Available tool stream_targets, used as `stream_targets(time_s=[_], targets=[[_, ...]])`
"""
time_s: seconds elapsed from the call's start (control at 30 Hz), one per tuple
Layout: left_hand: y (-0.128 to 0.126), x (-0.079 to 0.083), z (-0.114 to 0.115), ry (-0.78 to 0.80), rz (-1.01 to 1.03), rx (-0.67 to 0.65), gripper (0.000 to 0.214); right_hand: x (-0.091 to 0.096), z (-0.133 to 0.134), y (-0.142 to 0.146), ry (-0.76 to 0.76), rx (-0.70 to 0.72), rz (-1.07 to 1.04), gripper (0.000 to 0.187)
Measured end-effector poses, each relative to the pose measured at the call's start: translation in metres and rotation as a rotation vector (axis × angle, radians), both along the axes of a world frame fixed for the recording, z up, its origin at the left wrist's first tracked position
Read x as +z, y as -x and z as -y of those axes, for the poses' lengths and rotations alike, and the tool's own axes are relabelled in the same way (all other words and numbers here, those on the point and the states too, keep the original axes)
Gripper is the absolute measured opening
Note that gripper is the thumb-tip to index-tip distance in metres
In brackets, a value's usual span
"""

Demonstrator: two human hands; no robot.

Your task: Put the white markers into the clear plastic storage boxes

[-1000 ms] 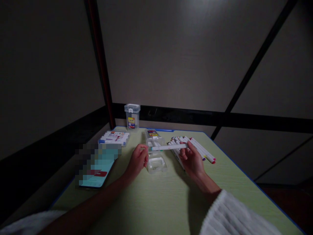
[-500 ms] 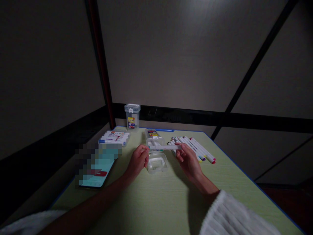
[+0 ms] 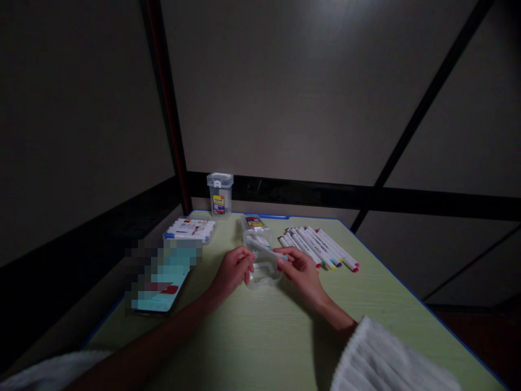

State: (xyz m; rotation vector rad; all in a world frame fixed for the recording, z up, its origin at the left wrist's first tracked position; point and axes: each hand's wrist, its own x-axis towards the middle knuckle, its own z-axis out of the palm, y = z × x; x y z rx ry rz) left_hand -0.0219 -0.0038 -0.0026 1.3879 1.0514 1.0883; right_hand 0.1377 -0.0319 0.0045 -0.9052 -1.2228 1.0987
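Marker (image 3: 266, 249) could swivel loose, since my right hand (image 3: 303, 273) pinches only one end. What my left hand (image 3: 233, 270) grips, I cannot tell.

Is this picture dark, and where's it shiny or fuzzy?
Head view: dim light; pale glare high on the wall; shadow on the table beside the right sleeve; slight blur on the marker in the right hand; blocky squares over part of the screen.
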Motion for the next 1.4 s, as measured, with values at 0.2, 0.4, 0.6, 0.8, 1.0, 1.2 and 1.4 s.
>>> stream_targets(time_s=[0.2,0.4,0.6,0.8,1.0,1.2,1.4], targets=[[0.001,0.0,0.002,-0.005,0.005,-0.022,0.015,-0.006,0.006,0.002,-0.098,0.028,0.205,0.023],[0.001,0.001,0.002,-0.001,0.006,-0.021,0.014,-0.008,0.011,0.002,-0.161,0.116,0.391,0.028],[0.001,-0.002,0.002,-0.019,-0.014,-0.03,0.016,-0.007,0.011,0.004,-0.198,0.103,0.486,0.029],[0.002,-0.003,0.001,-0.026,-0.021,-0.04,0.018,-0.006,0.011,0.004,-0.245,0.092,0.523,0.028],[0.002,-0.001,0.002,-0.009,-0.03,-0.016,0.018,-0.01,0.011,0.003,-0.244,0.1,0.488,0.028],[0.001,0.002,0.002,0.024,-0.018,0.002,0.021,-0.015,0.01,0.004,-0.25,0.06,0.413,0.011],[0.001,0.002,0.002,0.051,-0.023,0.026,0.024,-0.012,0.012,0.003,-0.249,0.036,0.534,0.01]])
